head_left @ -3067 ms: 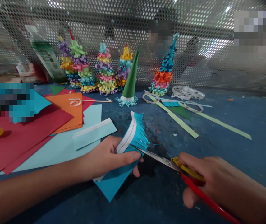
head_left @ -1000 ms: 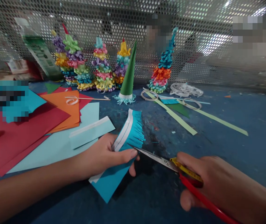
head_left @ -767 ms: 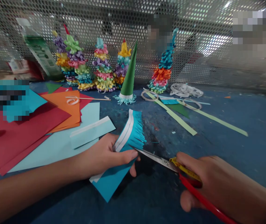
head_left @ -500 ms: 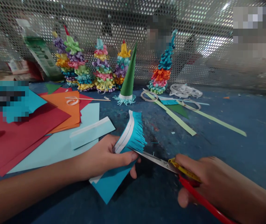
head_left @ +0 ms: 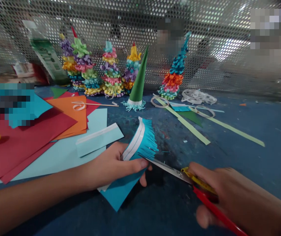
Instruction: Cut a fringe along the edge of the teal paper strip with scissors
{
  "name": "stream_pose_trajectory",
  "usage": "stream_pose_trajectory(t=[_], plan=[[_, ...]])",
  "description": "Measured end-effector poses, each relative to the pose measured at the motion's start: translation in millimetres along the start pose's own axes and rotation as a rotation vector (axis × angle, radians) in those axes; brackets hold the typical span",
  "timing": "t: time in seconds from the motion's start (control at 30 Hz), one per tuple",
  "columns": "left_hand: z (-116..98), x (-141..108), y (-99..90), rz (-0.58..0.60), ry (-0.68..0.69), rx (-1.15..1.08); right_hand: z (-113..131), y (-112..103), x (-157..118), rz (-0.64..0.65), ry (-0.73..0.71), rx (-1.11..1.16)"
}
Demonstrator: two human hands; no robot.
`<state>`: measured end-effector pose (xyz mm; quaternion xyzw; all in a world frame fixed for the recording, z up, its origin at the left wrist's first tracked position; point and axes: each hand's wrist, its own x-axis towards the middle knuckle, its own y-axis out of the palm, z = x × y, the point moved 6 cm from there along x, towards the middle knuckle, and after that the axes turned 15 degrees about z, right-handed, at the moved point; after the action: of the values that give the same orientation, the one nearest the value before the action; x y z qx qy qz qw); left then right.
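Note:
My left hand (head_left: 124, 162) is closed on a blue paper strip (head_left: 120, 193), thumb on top and fingers underneath. The strip's far part is snipped into a fine fringe (head_left: 149, 139), and white tape runs along its other edge. My right hand (head_left: 219, 190) grips scissors (head_left: 172, 170) with red and yellow handles. Their blades point left and reach the paper beside my left thumb, at the near end of the fringe. Just beyond stands a green paper cone (head_left: 138, 88) with a pale blue fringe around its base.
Several fringed paper trees (head_left: 111, 72) line the back against a perforated metal panel (head_left: 140, 19), near a tilted green bottle (head_left: 48, 59). Red sheets (head_left: 32, 141), orange sheets (head_left: 74, 114) and a light blue strip (head_left: 99, 139) lie left. Pale green strips (head_left: 194, 131) and a tape roll (head_left: 199, 96) lie right.
The scissor handles look slightly wider apart, with my right thumb and lower fingers further from each other. The whole view has shifted a little; my left hand keeps the same hold.

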<state>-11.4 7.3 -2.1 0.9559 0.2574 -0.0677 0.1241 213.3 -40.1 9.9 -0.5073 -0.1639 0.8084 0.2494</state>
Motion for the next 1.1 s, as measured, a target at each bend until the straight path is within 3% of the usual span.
stream_pose_trajectory(t=[0.2, 0.37, 0.6, 0.73, 0.87, 1.1], plan=[[4.2, -1.7, -5.0, -0.102, -0.015, -0.125, -7.5, -5.3, -5.4, -0.085, 0.001, -0.052], [4.2, -3.0, -7.0, -0.118, -0.036, -0.052, -10.5, -3.3, -5.3, -0.110, -0.019, -0.025], [1.2, -1.4, -6.0, -0.128, -0.016, 0.028, -8.7, 0.4, 2.6, 0.085, 0.126, 0.062], [-1.1, -1.8, -6.2, -0.143, -0.057, 0.068, -11.4, -2.0, 4.4, 0.070, 0.168, 0.027], [-2.4, -0.5, -6.2, -0.148, -0.073, 0.077, -16.1, -4.8, 5.1, 0.006, 0.153, -0.011], [1.4, 2.4, -4.6, -0.114, -0.059, -0.015, -24.4, 4.0, -2.0, 0.030, 0.011, 0.018]])
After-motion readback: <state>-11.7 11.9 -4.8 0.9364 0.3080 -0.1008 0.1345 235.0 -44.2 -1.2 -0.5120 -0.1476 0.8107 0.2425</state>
